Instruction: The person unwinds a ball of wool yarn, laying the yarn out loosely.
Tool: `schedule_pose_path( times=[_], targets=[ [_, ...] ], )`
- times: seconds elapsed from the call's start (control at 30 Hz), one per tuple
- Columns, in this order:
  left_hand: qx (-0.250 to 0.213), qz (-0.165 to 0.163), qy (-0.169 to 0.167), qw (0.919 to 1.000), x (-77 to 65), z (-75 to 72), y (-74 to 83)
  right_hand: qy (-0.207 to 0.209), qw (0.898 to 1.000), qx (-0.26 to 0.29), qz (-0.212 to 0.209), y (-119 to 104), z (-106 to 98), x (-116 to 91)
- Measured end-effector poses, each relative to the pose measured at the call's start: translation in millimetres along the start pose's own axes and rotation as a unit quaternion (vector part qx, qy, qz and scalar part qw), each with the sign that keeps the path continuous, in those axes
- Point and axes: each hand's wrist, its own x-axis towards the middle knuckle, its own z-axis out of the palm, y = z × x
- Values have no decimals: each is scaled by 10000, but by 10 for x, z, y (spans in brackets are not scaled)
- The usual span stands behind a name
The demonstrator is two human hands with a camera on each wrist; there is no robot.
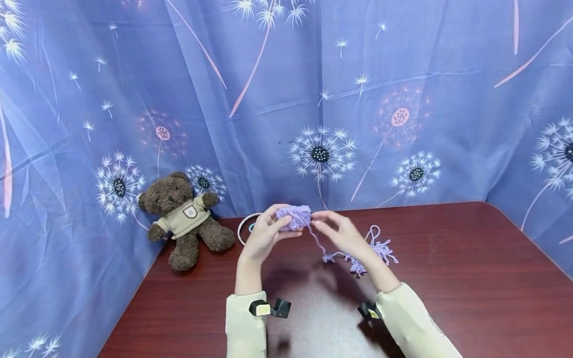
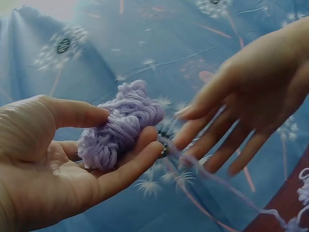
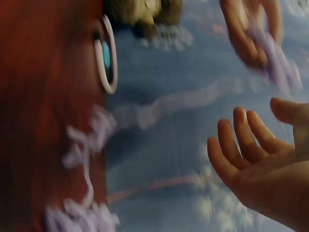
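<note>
A wound bundle of light purple yarn [image 1: 295, 217] is gripped between the thumb and fingers of my left hand [image 1: 261, 236], held above the table. In the left wrist view the yarn bundle [image 2: 120, 128] lies across the fingers, pressed by the thumb. My right hand [image 1: 342, 233] is just to its right, with fingers spread in the left wrist view and nothing held in the right wrist view [image 3: 263, 166]. From the bundle a yarn strand [image 1: 318, 240] hangs down to a string of small purple yarn tufts [image 1: 358, 267] on the table, partly behind the right forearm.
A brown teddy bear [image 1: 185, 219] in a beige shirt sits at the table's back left, against the blue dandelion-print curtain [image 1: 358, 114]. Behind the left hand lies a white ring-shaped item [image 1: 241, 229] with a light blue part. The dark red table [image 1: 470, 278] extends to the right.
</note>
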Motion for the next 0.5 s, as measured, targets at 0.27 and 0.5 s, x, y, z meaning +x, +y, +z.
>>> schedule_pose_path(
  times=[0.27, 0.5],
  targets=[
    [435, -95, -198, 9988, 32, 58, -56, 62, 10000, -35, 12, 2, -67, -10],
    [725, -51, 24, 9973, -20, -66, 2, 1112, 9915, 404, 538, -42, -552, -41]
  ],
)
